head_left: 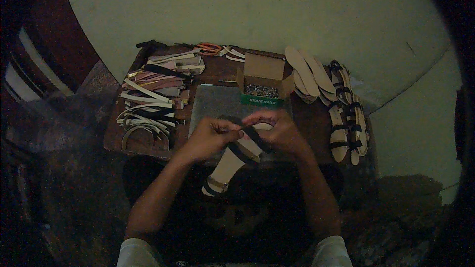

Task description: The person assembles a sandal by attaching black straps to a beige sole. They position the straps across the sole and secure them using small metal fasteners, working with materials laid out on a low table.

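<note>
A sandal [229, 167] with a beige insole and dark straps lies slanted below my hands, its buckled end toward my lap. My left hand [213, 137] pinches a black strap [258, 139] of the sandal between thumb and fingers. From the other side my right hand [281, 129] is closed on the same strap, its fingertips close to those of the left. The sandal's far end is partly hidden behind the hands. A grey slab [213, 100] lies on the table just beyond them.
On the dark wooden table [115, 131], strap strips [148, 94] are heaped at the left. An open cardboard box [263, 64] of small metal pieces stands behind the slab. Beige insoles [303, 71] and finished-looking sandals [339, 131] lie at the right. A pale wall [267, 10] rises behind.
</note>
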`<state>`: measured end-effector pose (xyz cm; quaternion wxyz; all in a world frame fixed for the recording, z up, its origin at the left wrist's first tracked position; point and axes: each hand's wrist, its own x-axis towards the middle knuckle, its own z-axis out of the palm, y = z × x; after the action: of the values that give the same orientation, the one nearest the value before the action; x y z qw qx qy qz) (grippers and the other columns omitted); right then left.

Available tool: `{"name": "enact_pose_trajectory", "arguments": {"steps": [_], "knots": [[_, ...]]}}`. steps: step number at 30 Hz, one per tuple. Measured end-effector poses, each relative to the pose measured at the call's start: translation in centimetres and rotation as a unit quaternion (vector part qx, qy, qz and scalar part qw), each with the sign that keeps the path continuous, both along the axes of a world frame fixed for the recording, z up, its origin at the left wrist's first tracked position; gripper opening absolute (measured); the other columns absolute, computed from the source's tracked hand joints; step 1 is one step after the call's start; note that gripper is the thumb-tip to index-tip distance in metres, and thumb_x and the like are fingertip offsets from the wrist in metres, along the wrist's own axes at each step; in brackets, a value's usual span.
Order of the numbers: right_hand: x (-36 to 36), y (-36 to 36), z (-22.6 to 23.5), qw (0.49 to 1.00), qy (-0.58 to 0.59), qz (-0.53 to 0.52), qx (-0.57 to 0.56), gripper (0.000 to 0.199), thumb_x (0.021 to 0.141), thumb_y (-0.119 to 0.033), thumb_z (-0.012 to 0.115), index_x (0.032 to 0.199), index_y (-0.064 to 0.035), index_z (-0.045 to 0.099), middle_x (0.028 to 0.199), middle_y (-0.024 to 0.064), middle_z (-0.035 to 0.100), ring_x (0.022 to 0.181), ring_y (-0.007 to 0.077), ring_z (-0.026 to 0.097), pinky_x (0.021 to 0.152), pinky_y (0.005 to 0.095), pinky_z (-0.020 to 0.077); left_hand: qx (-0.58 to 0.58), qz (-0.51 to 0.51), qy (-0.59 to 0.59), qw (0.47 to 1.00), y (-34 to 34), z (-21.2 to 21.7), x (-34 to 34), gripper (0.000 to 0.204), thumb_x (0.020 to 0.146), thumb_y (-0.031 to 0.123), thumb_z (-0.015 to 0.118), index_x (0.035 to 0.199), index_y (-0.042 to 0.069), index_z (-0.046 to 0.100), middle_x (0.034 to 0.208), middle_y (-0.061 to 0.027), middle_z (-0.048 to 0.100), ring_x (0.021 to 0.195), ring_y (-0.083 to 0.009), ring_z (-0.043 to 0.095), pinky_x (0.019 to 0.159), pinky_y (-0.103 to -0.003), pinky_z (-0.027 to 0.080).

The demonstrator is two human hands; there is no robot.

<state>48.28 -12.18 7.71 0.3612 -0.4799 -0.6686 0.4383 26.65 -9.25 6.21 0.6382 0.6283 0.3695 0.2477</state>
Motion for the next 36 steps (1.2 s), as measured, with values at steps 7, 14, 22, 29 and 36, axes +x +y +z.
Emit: {"name": "enact_pose_trajectory", "arguments": {"steps": [7,14,22,29,36], "knots": [[0.3,0.0,-0.9,0.997,-0.053,-0.001,0.061,0.02,0.079,-0.012,0.07,0.097,-0.0053,0.07,0.093,0.0097,0.07,0.087,0.0179,0.067,0.079,0.0307,0.0517,0.032,0.018,0.024,0.999,-0.3,0.5,0.4,0.015,0.088,0.012,0.065,0.095,0.0,0.071,0.086,-0.0071,0.071,0.079,-0.0108,0.064,0.073,-0.027,0.05],[0.2,-0.1,-1.5,0.988,-0.107,-0.032,0.106,0.016,0.079,-0.013,0.07,0.094,-0.0066,0.07,0.089,0.0098,0.069,0.084,0.0213,0.067,0.079,0.0333,0.0515,0.061,0.037,0.026,0.997,-0.6,0.6,0.5,0.014,0.088,0.011,0.065,0.094,0.0,0.071,0.086,-0.0085,0.071,0.079,-0.0127,0.065,0.074,-0.028,0.05],[-0.1,0.0,-1.3,0.993,-0.069,-0.049,0.079,0.015,0.078,-0.011,0.07,0.092,-0.006,0.071,0.088,0.0099,0.07,0.083,0.0197,0.067,0.077,0.032,0.0513,0.121,0.05,0.045,0.99,-0.4,0.0,0.7,0.016,0.085,0.013,0.069,0.096,0.002,0.072,0.092,-0.008,0.071,0.087,-0.015,0.064,0.081,-0.032,0.05],[-0.6,0.2,-0.6,0.997,-0.046,-0.037,0.044,0.015,0.078,-0.012,0.071,0.091,-0.0051,0.071,0.085,0.0088,0.07,0.08,0.0171,0.066,0.075,0.0305,0.051,0.07,0.04,0.012,0.997,-0.3,-0.3,0.4,0.015,0.087,0.014,0.068,0.094,0.002,0.071,0.094,-0.0058,0.07,0.088,-0.0133,0.062,0.083,-0.031,0.048],[0.0,0.4,-2.2,0.992,-0.07,-0.043,0.091,0.017,0.078,-0.012,0.072,0.092,-0.0016,0.069,0.09,0.0068,0.069,0.086,0.0123,0.064,0.077,0.0285,0.0502,0.044,0.007,0.016,0.999,-0.2,-0.1,0.3,0.018,0.091,0.018,0.063,0.097,0.003,0.069,0.092,-0.0025,0.068,0.087,-0.0108,0.059,0.079,-0.029,0.048]]}}
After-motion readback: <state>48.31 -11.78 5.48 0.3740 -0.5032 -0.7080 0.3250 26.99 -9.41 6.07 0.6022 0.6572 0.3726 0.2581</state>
